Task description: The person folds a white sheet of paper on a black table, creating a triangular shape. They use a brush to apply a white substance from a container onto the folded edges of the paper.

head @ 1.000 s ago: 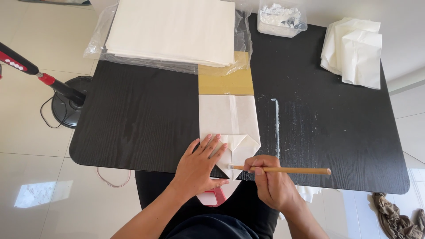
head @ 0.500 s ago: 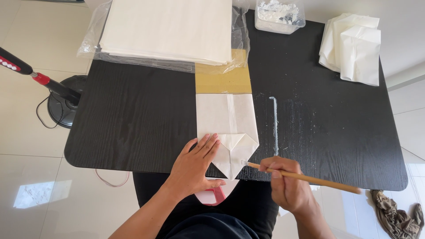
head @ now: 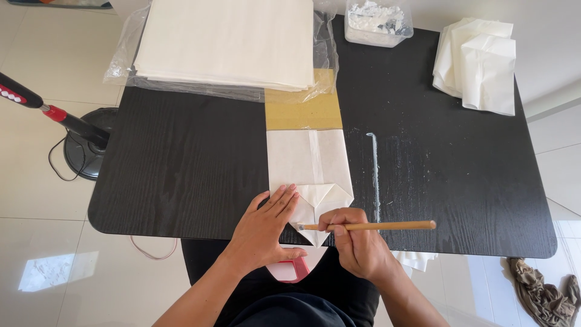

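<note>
The paper bag [head: 308,166] lay half-folded; left hand [head: 266,227] pressed flat, right hand [head: 357,242] gripped a stick [head: 369,226], probably gluing.

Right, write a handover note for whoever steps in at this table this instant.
Left hand: flat, palm down on the white paper bag, pinning its folded bottom end at the table's near edge.
Right hand: fingers shut on a thin wooden stick, tip on the folded flap.
The bag lies over a tan board.
Sheet stack in plastic at the far left, paste tub at the far middle, folded bags at the far right.
Done: bottom end folded to a point.
Left: cannot tell if the flap is stuck.
</note>
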